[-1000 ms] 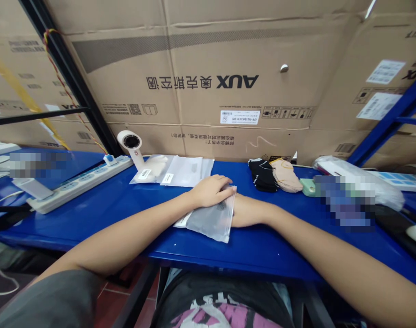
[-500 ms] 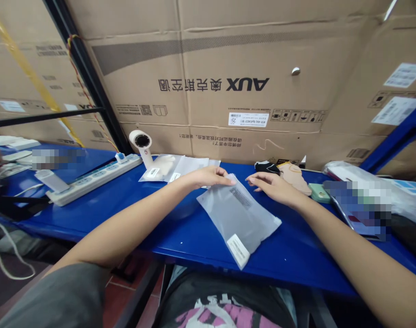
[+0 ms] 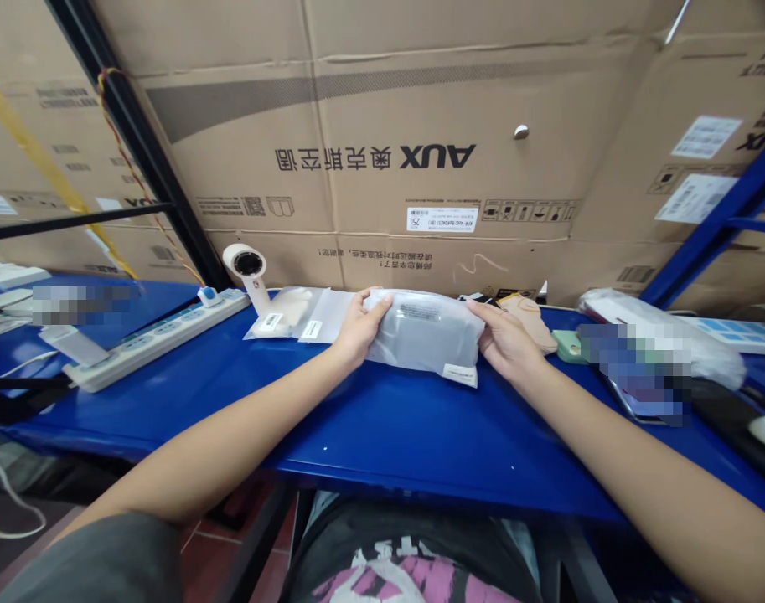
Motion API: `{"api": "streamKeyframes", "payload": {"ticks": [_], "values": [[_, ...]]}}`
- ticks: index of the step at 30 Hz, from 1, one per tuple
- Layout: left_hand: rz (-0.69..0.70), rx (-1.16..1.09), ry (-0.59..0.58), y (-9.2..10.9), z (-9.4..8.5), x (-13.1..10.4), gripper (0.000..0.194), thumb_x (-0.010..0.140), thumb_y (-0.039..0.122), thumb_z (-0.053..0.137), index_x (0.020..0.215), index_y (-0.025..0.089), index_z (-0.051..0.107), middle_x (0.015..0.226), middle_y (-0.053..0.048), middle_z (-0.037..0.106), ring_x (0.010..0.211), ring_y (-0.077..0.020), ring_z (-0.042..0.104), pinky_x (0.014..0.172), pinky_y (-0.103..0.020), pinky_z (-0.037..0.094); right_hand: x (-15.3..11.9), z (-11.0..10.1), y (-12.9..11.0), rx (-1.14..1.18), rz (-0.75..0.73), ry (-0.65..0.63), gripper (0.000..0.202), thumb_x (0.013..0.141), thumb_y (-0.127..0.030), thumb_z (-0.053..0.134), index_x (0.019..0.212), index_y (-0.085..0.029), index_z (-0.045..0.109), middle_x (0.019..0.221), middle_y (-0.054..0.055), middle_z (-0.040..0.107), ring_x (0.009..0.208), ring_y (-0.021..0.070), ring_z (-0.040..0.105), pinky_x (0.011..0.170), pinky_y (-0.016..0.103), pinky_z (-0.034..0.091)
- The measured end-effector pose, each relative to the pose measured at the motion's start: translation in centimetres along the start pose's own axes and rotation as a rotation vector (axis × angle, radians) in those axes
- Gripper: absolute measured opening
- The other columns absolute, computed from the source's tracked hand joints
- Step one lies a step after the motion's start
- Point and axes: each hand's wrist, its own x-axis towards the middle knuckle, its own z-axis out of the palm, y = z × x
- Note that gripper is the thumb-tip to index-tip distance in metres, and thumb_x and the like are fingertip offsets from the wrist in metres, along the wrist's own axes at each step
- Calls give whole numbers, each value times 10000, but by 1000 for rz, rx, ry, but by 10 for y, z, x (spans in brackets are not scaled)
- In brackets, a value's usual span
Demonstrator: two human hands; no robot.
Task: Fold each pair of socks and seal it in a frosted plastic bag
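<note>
Bag (image 3: pixel 427 337) is being held over the blue surface (image 3: pixel 388 440): the left hand (image 3: pixel 360 327) is pinching 1 side, the right hand (image 3: pixel 511 342) the other. Both are gripping well apart, probably keeping the bag spread, with flat packets (image 3: pixel 335 308) lying behind, toward the left.

Over the table (image 3: pixel 382 427), a pouch (image 3: pixel 427 335) spans from the left hand (image 3: pixel 359 329) at its left edge to the right hand (image 3: pixel 511 342) at its right. Left of it, at the back, lie more pouches (image 3: pixel 327 316), with a handheld fan (image 3: pixel 249 276) at their left end and a power strip (image 3: pixel 159 337) farther left. Behind the right hand lie socks (image 3: pixel 529 318); to their right lies a wrapped package (image 3: pixel 646 320). Cardboard (image 3: pixel 369 105) stands behind the table.
</note>
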Motion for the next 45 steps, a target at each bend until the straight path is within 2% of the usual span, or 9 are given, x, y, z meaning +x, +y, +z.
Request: {"api": "streamKeyframes", "payload": {"ticks": [4, 7, 9, 12, 17, 23, 32, 38, 45], "values": [[159, 219, 43, -4, -4, 1, 432, 915, 402, 569, 1278, 229, 413, 1104, -86, 653, 970, -199, 662, 799, -344, 560, 0, -4, -1, -117, -60, -3, 346, 624, -473, 833, 770, -189, 698, 743, 28, 717, 687, 178, 651, 643, 296, 540], [582, 599, 92, 10, -5, -2, 449, 889, 305, 588, 1303, 237, 427, 1328, -115, 554, 1260, -250, 512, 1041, -440, 438, 1, -6, 4, -245, -148, -2, 395, 621, -540, 820, 752, -184, 712, 721, 12, 702, 651, 155, 617, 652, 295, 527], [831, 860, -30, 25, 0, -7, 343, 926, 312, 537, 1260, 242, 504, 1392, -93, 528, 1361, -270, 399, 1144, -483, 302, 1, -5, 8, -287, -173, -38, 449, 644, -603, 780, 801, -186, 724, 726, 10, 700, 648, 163, 609, 655, 312, 525], [963, 1073, -220, 43, 17, -15, 326, 975, 382, 473, 1261, 241, 540, 1374, -72, 568, 1376, -276, 368, 1177, -490, 203, -1, -1, 12, -355, -256, -111, 459, 693, -635, 726, 811, -192, 721, 734, 9, 693, 670, 176, 608, 689, 328, 518], [934, 1216, -515, 45, 50, -9, 317, 1024, 383, 360, 1047, 212, 625, 1061, -63, 702, 1061, -239, 608, 946, -396, 395, -7, 2, 8, -512, -428, -199, 395, 766, -588, 669, 702, -199, 690, 749, 18, 686, 744, 195, 594, 749, 328, 483], [961, 1236, -543, 42, 59, -2, 312, 1039, 350, 321, 960, 192, 578, 940, -46, 680, 894, -200, 633, 797, -333, 359, -8, 0, 1, -517, -391, -219, 383, 754, -539, 666, 590, -205, 577, 590, -16, 560, 622, 162, 501, 633, 291, 412], [926, 1222, -660, 52, 13, 27, 333, 1040, 382, 283, 928, 205, 542, 933, -32, 655, 878, -194, 602, 772, -320, 347, -3, -9, -2, -431, -399, -111, 268, 770, -365, 612, 547, -217, 591, 559, -4, 556, 592, 169, 500, 610, 301, 392], [709, 1053, -479, 55, -39, 50, 298, 1012, 413, 327, 851, 214, 479, 849, -34, 622, 810, -188, 599, 731, -307, 422, 3, -14, -5, -303, -438, 112, 241, 702, -350, 634, 506, -246, 540, 536, 0, 517, 570, 178, 485, 570, 305, 421], [425, 624, -514, 46, -52, 32, 337, 985, 538, 380, 862, 228, 419, 593, 45, 563, 543, -130, 618, 583, -251, 481, -6, -12, -24, -178, -97, -216, 253, 668, -453, 647, 590, -215, 614, 552, 17, 589, 501, 169, 524, 462, 289, 436]]}}
